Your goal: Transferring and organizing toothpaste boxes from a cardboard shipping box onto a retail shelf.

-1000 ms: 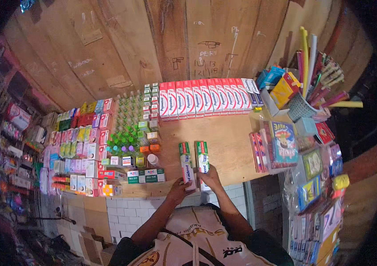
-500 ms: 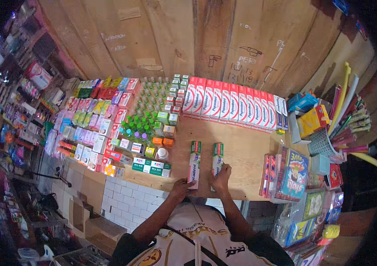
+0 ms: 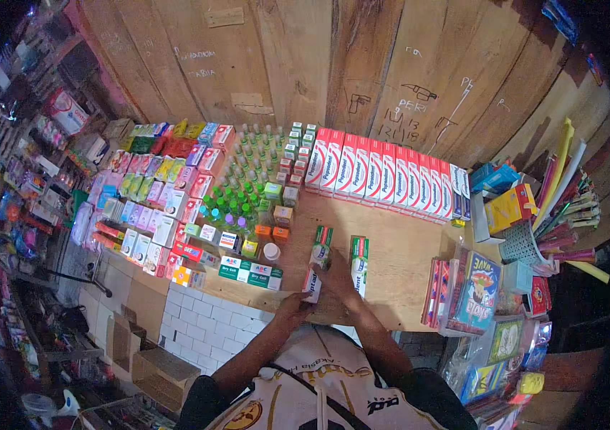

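A long green, red and white toothpaste box (image 3: 311, 284) lies near the front of the wooden counter, pointing away from me. My left hand (image 3: 295, 307) closes on its near end. Over the same box's middle is my right hand (image 3: 336, 279), fingers bent round its right side and partly hiding it. A second, similar toothpaste box (image 3: 359, 259) lies to the right, parallel and apart from the first; my right wrist passes close to its near end.
Red-and-white toothpaste boxes (image 3: 378, 172) stand in a row along the back. Small bottles (image 3: 237, 204), battery boxes (image 3: 250, 273) and soap packs fill the left. Snack-coloured packets (image 3: 480, 287) and a basket (image 3: 521, 242) stand at the right. The plank wall (image 3: 290, 64) rises behind.
My right hand has let go of the right-hand toothpaste box and moved left onto the other one. My left hand stays at that box's near end. The view has shifted slightly.
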`<state>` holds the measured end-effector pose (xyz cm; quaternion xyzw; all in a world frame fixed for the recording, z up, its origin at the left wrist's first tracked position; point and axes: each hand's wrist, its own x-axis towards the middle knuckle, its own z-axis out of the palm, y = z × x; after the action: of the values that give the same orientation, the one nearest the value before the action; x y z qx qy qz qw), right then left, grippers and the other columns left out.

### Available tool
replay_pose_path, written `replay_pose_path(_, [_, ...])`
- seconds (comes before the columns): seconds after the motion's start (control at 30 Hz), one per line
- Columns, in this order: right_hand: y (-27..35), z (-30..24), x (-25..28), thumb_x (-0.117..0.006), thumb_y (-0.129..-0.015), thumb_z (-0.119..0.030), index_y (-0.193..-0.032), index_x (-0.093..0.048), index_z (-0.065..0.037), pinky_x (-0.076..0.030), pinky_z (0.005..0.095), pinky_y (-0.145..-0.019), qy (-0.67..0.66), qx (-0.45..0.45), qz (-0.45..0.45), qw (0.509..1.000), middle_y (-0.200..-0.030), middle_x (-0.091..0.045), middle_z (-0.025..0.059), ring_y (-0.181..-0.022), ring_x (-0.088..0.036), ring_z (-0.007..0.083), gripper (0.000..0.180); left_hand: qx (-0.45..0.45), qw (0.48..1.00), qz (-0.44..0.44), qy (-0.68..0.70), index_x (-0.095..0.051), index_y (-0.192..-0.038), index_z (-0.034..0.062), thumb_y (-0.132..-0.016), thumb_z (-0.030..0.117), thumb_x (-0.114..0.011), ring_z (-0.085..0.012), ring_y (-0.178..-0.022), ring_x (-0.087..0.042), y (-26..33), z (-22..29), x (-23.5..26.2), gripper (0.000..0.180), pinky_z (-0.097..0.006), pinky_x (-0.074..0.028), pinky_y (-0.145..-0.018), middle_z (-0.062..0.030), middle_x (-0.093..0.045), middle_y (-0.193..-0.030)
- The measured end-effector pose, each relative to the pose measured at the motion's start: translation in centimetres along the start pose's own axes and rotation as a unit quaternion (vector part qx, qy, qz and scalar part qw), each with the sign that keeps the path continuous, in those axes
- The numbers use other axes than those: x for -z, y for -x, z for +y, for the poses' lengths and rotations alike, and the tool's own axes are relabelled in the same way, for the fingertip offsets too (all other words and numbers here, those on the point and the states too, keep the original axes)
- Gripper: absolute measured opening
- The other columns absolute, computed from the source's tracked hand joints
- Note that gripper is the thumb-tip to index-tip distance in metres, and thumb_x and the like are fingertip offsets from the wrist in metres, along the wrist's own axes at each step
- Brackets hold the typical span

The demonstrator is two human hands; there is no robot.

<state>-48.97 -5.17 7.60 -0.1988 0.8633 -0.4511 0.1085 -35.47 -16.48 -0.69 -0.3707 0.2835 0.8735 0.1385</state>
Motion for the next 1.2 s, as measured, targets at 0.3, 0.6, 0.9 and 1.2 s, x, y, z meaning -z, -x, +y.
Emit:
replay_pose_path(0.3, [-2.8, 0.7, -2.3, -0.074, -0.07, -0.023, -0.128, -0.031, -0.001, -0.051, 0.0466, -0.08, -0.006, -0.074, -0.012, 0.997, -0.1, -0.062, 0.0251, -0.094, -0.062, 0.0395, 0.076, -0.041, 0.988, -0.03, 0.147, -0.053, -0.099, -0.0066, -0.085, 0.003, -0.052, -0.0262, -0.09, -0.059, 1.6, 0.7, -2.5, 0.017, -0.034, -0.049, -0.085, -0.0153, -0.058, -0.096])
replay_pose_path(0.6, [-6.1, 2.0, -3.3, -0.069, -0.078, -0.027, -0.121, -0.048, -0.009, -0.051, 0.0398, -0.075, -0.04, -0.063, 0.033, 0.997, -0.096, -0.065, 0.0145, -0.084, -0.065, 0.0268, 0.051, -0.112, 0.98, -0.042, -0.156, -0.048, -0.116, 0.0051, -0.085, 0.009, -0.055, -0.0224, -0.107, -0.052, 1.5, 1.1, -3.2, 0.032, -0.037, -0.042, -0.092, -0.0102, -0.054, -0.109])
replay_pose_path(0.9, [-9.0, 2.1, -4.4, -0.067, -0.081, -0.031, -0.129, -0.048, -0.009, -0.051, 0.0367, -0.072, -0.031, -0.028, 0.039, 0.998, -0.096, -0.066, 0.0148, -0.081, -0.066, 0.0252, 0.056, -0.114, 0.986, -0.035, -0.117, -0.016, -0.143, 0.0193, -0.09, 0.026, -0.057, -0.0233, -0.111, -0.052, 0.7, 0.9, -2.9, 0.067, -0.041, -0.04, -0.093, -0.0084, -0.051, -0.122])
replay_pose_path(1.2, [-10.4, 1.9, -4.5, -0.067, -0.082, -0.033, -0.132, -0.046, -0.01, -0.052, 0.035, -0.071, -0.059, -0.018, 0.043, 0.997, -0.093, -0.068, 0.0149, -0.08, -0.067, 0.0238, 0.058, -0.079, 0.988, -0.037, -0.124, -0.042, -0.127, 0.0047, -0.085, 0.022, -0.06, -0.0211, -0.107, -0.051, 2.0, 3.0, -5.0, 0.049, -0.038, -0.039, -0.092, -0.0109, -0.052, -0.118])
